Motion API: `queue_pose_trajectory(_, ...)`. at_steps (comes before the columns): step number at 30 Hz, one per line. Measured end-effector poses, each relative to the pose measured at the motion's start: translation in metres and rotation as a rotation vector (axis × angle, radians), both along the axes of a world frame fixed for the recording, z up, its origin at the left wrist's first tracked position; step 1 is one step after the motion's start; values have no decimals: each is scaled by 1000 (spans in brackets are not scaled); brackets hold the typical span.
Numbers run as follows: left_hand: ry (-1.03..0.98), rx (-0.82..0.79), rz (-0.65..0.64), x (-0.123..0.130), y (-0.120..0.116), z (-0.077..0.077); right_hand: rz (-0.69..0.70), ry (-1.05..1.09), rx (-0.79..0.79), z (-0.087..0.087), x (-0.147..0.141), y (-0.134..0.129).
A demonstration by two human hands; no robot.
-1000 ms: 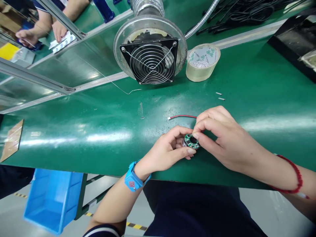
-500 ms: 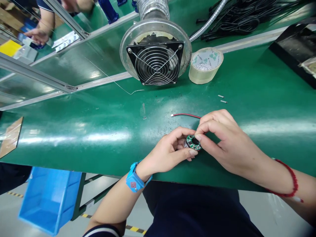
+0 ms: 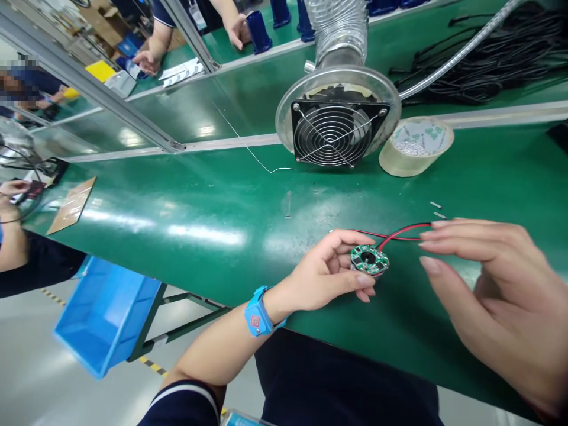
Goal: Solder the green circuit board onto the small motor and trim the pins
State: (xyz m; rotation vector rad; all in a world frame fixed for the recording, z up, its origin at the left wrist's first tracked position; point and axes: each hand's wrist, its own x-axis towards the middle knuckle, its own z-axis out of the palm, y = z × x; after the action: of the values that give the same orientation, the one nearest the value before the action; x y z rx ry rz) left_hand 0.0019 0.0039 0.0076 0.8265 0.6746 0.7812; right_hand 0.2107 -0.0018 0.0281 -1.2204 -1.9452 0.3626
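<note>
Between the thumb and fingers of my left hand [image 3: 328,269] is a small round green circuit board [image 3: 381,263] with a dark hole in its middle. It faces up, and the fingers hide part of its side. A red and black wire [image 3: 402,229] rises from the board's far edge and loops to the right. My right hand [image 3: 492,278] is off the board, thumb and fingers apart. Its fingertips are beside the loop of wire; whether they touch it I cannot tell.
A fume extractor fan [image 3: 331,135] hangs beyond my hands, with a tape roll [image 3: 406,163] on its right. Two small metal strips [image 3: 437,206] lie nearby. Black cables [image 3: 492,65] heap behind the rail. A blue bin [image 3: 106,313] stands low left. Co-workers' hands [image 3: 148,59] show across the bench.
My right hand has let go of the board's edge and moved right, its fingers spreading. The wire now loops out beside it. The whole view has swung left.
</note>
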Motion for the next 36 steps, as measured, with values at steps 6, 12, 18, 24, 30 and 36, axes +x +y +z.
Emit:
queue_pose_trajectory(6, 115, 8, -4, 1, -1, 1, -12, -90, 62, 1, 0, 0)
queue_pose_trajectory(12, 235, 68, -40, 1, -3, 5, 171, -147, -52, -7, -8, 6)
queue_pose_trajectory(18, 246, 50, -60, 1, -3, 3, 123, -75, -156, -6, -9, 6)
queue_pose_trajectory(24, 236, 21, -59, 2, -4, -1, 105, -42, -342, -4, -11, 9)
queue_pose_trajectory(30, 239, 32, -62, 2, -2, -1, 104, -38, -373, -4, -13, 11)
queue_pose_trajectory(36, 181, 59, -72, 3, -2, -1, 112, -51, -293, -1, -16, 9)
